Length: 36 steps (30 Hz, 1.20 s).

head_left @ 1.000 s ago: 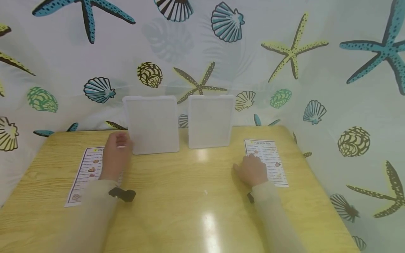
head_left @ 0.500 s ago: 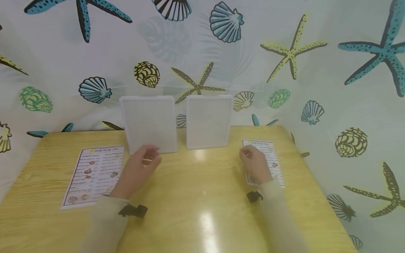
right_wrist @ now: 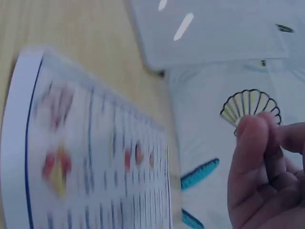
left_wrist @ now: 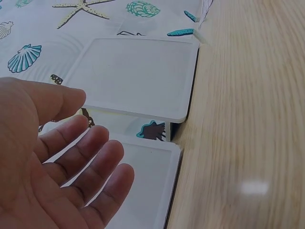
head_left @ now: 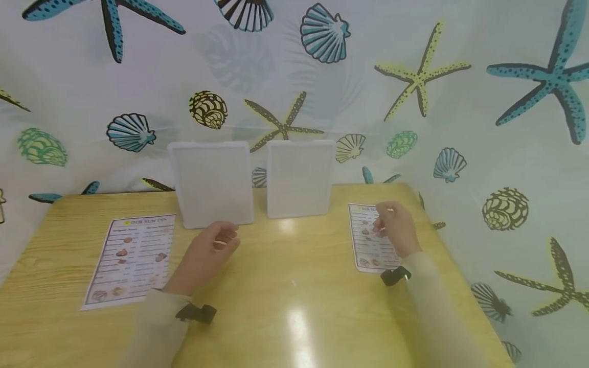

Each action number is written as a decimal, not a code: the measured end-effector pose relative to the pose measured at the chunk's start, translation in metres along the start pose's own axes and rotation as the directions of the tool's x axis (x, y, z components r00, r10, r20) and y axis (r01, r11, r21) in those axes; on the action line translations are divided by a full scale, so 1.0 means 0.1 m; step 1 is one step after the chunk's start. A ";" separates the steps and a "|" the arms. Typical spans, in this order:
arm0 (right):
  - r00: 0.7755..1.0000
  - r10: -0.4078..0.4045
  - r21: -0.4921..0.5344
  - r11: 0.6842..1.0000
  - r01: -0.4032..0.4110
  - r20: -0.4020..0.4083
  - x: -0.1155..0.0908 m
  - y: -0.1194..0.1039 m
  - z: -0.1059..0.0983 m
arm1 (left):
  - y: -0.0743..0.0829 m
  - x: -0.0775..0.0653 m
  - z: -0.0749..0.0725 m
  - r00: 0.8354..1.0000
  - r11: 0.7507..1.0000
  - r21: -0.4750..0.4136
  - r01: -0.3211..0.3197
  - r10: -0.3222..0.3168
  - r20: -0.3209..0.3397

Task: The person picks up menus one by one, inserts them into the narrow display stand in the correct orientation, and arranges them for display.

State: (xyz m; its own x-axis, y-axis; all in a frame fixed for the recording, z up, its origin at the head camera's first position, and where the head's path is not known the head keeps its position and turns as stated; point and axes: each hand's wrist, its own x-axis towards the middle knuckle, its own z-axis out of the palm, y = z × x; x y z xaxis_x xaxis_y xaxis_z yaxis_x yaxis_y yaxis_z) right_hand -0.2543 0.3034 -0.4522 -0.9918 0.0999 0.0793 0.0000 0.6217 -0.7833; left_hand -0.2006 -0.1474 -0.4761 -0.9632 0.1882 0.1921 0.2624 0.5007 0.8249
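In the head view my left hand (head_left: 207, 255) is held over the table between a printed menu (head_left: 133, 255) and the left white board (head_left: 211, 184). Its fingers are loosely bent with nothing in them, as the left wrist view also shows. My right hand (head_left: 397, 227) hovers by the upper right part of a second menu (head_left: 363, 245), hiding some of it. The fingertips (right_wrist: 252, 129) of that hand are curled towards the thumb, with no object showing between them. A dark wrist camera is strapped at each sleeve.
A second white board (head_left: 299, 179) stands upright beside the first at the table's back edge. Behind and to the right hangs a white curtain (head_left: 359, 30) printed with starfish and shells. The wooden table (head_left: 276, 317) carries a glare streak and a tiny pale speck.
My left hand has come away from the left board's side, moving right and nearer, uncovering the left menu. My right hand has lifted and shifted right across its menu. The view turned slightly.
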 end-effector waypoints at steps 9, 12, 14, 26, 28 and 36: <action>0.980 0.197 -0.438 0.882 -0.172 0.010 0.09 0.31 -0.12 | -0.05 0.03 0.08 1.000 0.999 -0.039 0.012 -0.011 0.019; 0.959 0.274 -0.541 0.818 -0.195 0.068 0.10 0.33 -0.20 | -0.05 0.05 0.11 0.998 0.997 -0.049 0.056 -0.054 0.037; 0.934 0.335 -0.607 0.770 -0.197 0.122 0.12 0.31 -0.25 | -0.05 0.07 0.13 0.995 0.994 -0.059 0.087 -0.084 0.048; 0.849 0.450 -0.703 0.698 -0.140 0.277 0.24 0.33 -0.32 | 0.01 0.26 0.21 0.997 0.991 -0.120 0.057 -0.050 0.064; 0.847 0.448 -0.714 0.690 -0.123 0.287 0.28 0.37 -0.29 | 0.01 0.30 0.23 0.997 0.990 -0.129 0.048 -0.040 0.068; 0.852 0.469 -0.744 0.650 -0.153 0.235 0.34 0.38 -0.22 | 0.13 0.58 0.32 0.995 0.986 -0.160 0.054 -0.040 0.091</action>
State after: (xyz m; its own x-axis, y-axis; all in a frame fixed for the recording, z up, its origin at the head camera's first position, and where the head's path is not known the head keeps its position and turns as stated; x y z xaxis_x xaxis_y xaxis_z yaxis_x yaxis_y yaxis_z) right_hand -0.2847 0.3473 -0.4663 -0.8745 0.1942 -0.4444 0.2464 0.9672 -0.0622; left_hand -0.2513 -0.1034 -0.4714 -0.9634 0.2445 0.1099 0.1970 0.3680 0.9087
